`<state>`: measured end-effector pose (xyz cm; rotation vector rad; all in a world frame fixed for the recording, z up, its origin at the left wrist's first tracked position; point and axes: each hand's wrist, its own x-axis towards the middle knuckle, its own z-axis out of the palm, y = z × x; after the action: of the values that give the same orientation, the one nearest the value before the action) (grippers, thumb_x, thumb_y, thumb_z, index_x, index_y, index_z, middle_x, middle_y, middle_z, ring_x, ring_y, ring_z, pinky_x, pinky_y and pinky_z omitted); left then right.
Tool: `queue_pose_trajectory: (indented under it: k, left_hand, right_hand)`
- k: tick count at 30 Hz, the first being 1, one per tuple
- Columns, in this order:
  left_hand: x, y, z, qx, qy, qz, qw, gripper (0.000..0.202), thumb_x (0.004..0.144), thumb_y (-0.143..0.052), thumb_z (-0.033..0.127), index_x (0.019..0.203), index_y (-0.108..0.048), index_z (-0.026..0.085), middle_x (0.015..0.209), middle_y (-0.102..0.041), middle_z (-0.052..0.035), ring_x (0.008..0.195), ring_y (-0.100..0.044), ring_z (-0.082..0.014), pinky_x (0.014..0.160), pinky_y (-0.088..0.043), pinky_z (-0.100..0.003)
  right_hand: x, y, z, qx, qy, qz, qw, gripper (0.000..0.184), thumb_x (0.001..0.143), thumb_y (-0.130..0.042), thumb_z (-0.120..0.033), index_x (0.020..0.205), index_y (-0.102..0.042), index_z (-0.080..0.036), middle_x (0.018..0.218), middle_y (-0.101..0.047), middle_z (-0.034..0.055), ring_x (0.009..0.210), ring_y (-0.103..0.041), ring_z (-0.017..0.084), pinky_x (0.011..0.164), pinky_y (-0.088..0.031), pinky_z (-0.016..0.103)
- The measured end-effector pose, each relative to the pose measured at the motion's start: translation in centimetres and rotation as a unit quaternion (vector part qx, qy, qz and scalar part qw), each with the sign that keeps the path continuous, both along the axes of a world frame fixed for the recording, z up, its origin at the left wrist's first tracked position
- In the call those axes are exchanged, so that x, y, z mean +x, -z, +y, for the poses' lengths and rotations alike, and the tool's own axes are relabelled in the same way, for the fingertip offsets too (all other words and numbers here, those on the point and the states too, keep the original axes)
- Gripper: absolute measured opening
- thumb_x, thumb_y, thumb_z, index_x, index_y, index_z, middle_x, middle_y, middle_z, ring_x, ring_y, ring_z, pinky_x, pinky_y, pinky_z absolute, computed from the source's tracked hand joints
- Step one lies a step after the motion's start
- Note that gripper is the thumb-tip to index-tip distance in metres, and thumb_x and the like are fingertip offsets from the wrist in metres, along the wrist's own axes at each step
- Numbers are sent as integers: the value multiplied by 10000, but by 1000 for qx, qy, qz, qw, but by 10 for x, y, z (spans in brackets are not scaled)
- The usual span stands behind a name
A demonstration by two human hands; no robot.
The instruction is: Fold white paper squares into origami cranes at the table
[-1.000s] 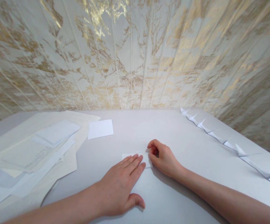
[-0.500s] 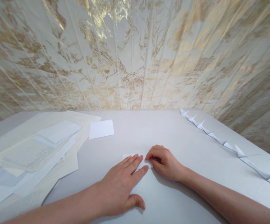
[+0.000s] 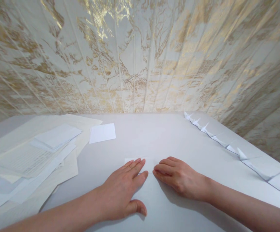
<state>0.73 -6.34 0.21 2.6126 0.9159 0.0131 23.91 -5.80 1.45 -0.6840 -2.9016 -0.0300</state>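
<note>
A small white folded paper lies flat on the white table in front of me. My left hand rests palm down on its left part, fingers stretched out and together, thumb out to the side. My right hand lies flat beside it with fingers extended leftward, their tips pressing the paper's right part. Most of the paper is hidden under the two hands.
A loose pile of papers and sheets covers the table's left side. A single white square sheet lies behind it. A row of folded white paper figures runs along the right edge. A gold-patterned wall stands behind.
My right hand has uncurled from a pinch at the paper's far edge and now lies flat on it, a little nearer to me. My left hand has barely moved.
</note>
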Motion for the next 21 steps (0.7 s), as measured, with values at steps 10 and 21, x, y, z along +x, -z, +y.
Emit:
queue_pose_trajectory:
  k: [10, 21]
  left_hand:
    - [1, -2, 1, 7, 0, -8, 1000, 858, 690, -391, 718, 1346, -334, 166, 1432, -220, -204, 1322, -198, -325, 1073, -213, -479]
    - [-7, -21, 6, 32, 15, 45, 998, 654, 658, -617, 557, 1152, -546, 134, 1337, -422, -199, 1247, -377, -315, 1046, -277, -448]
  right_hand:
    - [-11, 15, 6, -40, 44, 148, 987, 259, 818, -414, -75, 999, -591, -133, 991, -651, 117, 953, -568, 210, 822, -439, 345]
    - [-11, 26, 5, 7, 27, 141, 990, 267, 831, -404, -85, 1028, -579, -128, 1070, -647, 119, 1019, -580, 217, 796, -456, 350]
